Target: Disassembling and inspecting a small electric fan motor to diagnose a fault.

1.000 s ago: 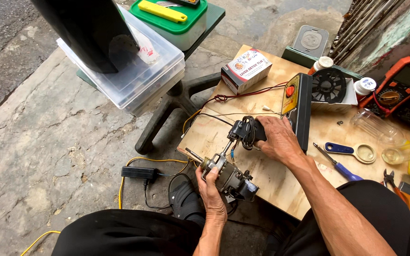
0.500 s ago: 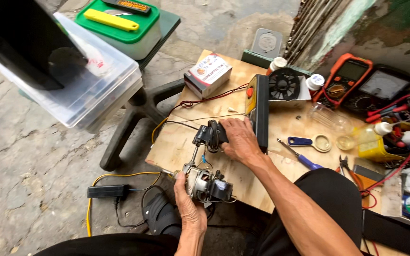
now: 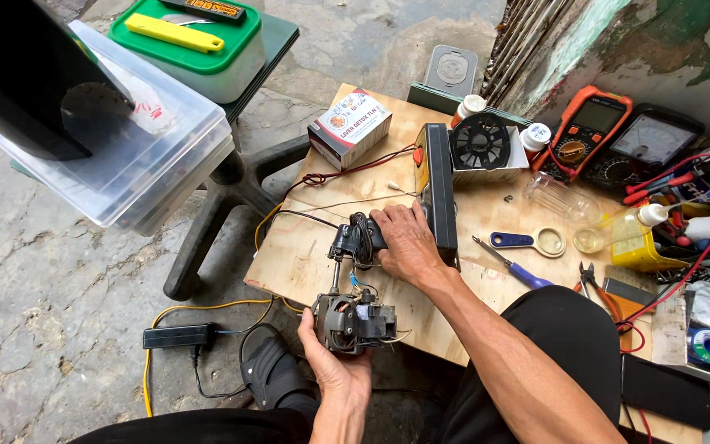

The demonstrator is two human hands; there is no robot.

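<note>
Two clear plastic bins (image 3: pixel 125 156) stand far left, off the plywood board (image 3: pixel 306 255). The left hand (image 3: pixel 334 366) is closed under a small electric motor (image 3: pixel 353 319) at the board's near edge. The right hand (image 3: pixel 408 242) grips a black part (image 3: pixel 355 240) just above. A black bar (image 3: pixel 439 193), screwdriver (image 3: pixel 507 263) and meters (image 3: pixel 610 140) crowd the right.

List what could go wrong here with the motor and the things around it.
The left hand holds the small motor off the plywood board's edge; a slip could drop it to the ground. The right hand presses the black part, whose thin wires run to the motor and might tear loose. The red wire could snag.
</note>
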